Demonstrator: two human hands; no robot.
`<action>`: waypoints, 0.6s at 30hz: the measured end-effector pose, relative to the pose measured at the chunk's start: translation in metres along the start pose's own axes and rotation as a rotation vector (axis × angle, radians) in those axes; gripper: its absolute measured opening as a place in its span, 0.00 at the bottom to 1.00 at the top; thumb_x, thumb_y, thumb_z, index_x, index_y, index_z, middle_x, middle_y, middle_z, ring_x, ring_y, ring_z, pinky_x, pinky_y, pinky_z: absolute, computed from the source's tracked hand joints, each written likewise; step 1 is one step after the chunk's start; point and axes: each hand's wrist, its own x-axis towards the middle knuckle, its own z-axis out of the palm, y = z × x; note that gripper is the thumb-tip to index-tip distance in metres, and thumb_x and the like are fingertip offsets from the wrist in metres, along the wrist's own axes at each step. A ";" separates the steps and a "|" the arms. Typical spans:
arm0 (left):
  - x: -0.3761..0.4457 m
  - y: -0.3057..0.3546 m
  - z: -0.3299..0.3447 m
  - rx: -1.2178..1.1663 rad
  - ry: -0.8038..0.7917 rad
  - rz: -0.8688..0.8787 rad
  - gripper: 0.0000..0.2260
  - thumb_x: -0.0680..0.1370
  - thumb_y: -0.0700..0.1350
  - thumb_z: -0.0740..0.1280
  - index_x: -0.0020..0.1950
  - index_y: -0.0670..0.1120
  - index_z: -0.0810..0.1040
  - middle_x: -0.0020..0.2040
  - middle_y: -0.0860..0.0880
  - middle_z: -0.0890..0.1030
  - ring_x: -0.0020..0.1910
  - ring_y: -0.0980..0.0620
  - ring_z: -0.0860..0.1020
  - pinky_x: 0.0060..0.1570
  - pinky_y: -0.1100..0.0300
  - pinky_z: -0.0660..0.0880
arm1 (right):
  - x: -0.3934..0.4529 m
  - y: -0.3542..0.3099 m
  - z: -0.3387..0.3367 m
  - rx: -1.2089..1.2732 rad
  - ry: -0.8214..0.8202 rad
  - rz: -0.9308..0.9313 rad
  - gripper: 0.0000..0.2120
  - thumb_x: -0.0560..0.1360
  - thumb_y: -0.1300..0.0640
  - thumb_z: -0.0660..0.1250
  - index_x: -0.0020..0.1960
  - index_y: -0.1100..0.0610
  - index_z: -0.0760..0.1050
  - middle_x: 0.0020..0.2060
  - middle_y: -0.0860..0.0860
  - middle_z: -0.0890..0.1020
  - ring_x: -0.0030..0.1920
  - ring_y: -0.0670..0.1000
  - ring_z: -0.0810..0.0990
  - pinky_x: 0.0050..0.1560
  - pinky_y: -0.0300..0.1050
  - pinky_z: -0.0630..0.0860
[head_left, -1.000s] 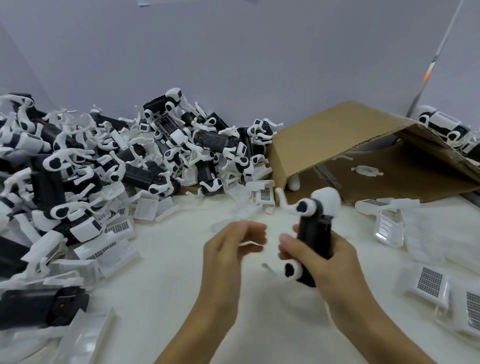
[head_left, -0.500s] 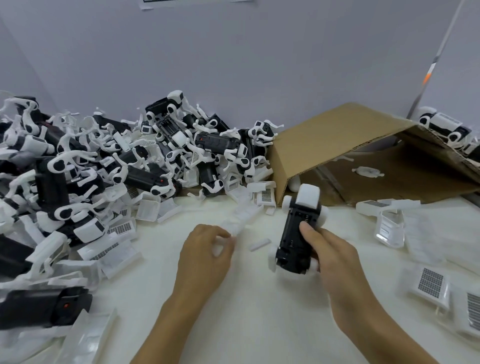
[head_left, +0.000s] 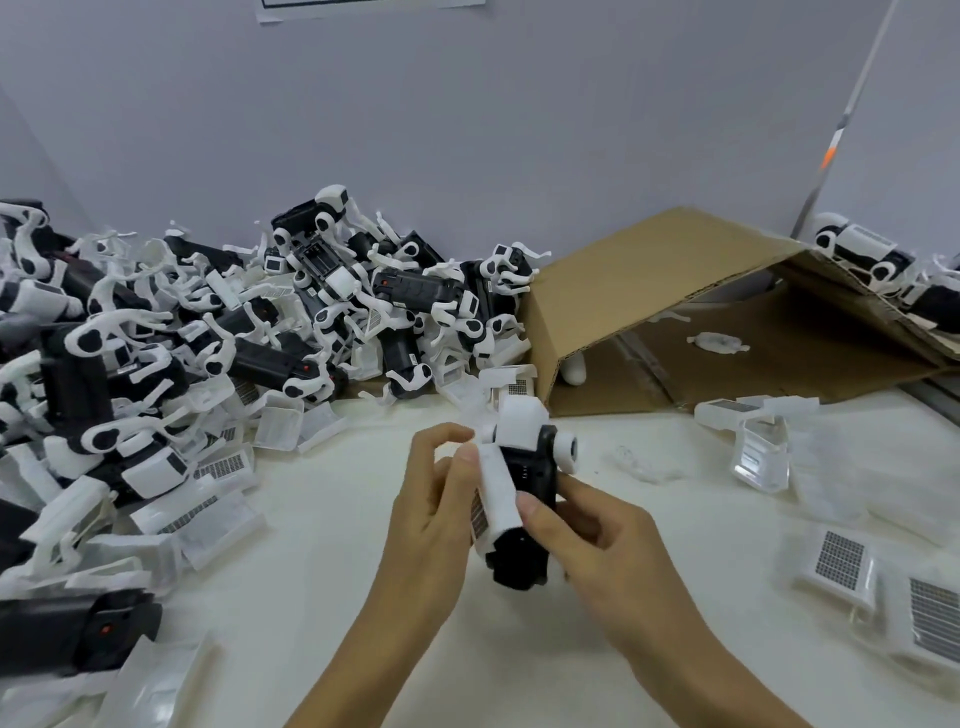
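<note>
Head view: a black-and-white device (head_left: 524, 519) is held upright between both hands, over the middle of the white tabletop (head_left: 311, 571). Whether its lower end touches the tabletop cannot be told. A white cover (head_left: 497, 488) with a barcode strip along its left edge is laid against the device's left face.

The left hand (head_left: 436, 514) is placed at the left of the device. Its fingers (head_left: 441, 439) are curled, and the upper left edge of the white cover is pinched between them and the thumb. The right hand (head_left: 602, 556) is wrapped round the black body from the right. Its thumb is pressed on the lower end of the white cover, and the other fingers are curled behind the body, mostly hidden.

A large pile of devices (head_left: 208, 338) of the same kind, mixed with loose white parts, is heaped along the left and back of the tabletop against the grey wall (head_left: 467, 130). An opened cardboard box (head_left: 649, 291) is lain on its side behind and to the right of the hands, with a small white part seen inside it. Clear plastic covers (head_left: 841, 564) with dark grid labels are spread at the right edge, well apart from the hands, and a clear holder (head_left: 758, 460) is stood between them and the box.
</note>
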 end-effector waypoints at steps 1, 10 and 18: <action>-0.001 0.000 0.001 -0.025 0.036 -0.020 0.13 0.76 0.63 0.63 0.55 0.58 0.73 0.36 0.51 0.82 0.34 0.57 0.78 0.34 0.67 0.75 | -0.001 0.001 0.001 -0.002 -0.005 -0.006 0.09 0.78 0.53 0.70 0.56 0.44 0.83 0.43 0.44 0.88 0.41 0.40 0.86 0.37 0.28 0.75; -0.002 0.003 -0.002 0.003 0.099 -0.064 0.10 0.79 0.53 0.67 0.55 0.55 0.86 0.54 0.58 0.85 0.53 0.61 0.82 0.53 0.64 0.76 | 0.001 0.002 -0.002 0.011 -0.103 -0.005 0.14 0.82 0.58 0.65 0.63 0.44 0.79 0.54 0.40 0.86 0.53 0.40 0.84 0.47 0.31 0.77; -0.008 0.004 0.007 -0.038 0.079 -0.032 0.22 0.70 0.54 0.78 0.62 0.60 0.80 0.55 0.59 0.85 0.56 0.60 0.82 0.56 0.62 0.78 | 0.002 0.001 -0.005 0.041 -0.121 -0.019 0.15 0.83 0.57 0.63 0.60 0.40 0.82 0.54 0.42 0.86 0.56 0.43 0.84 0.52 0.31 0.77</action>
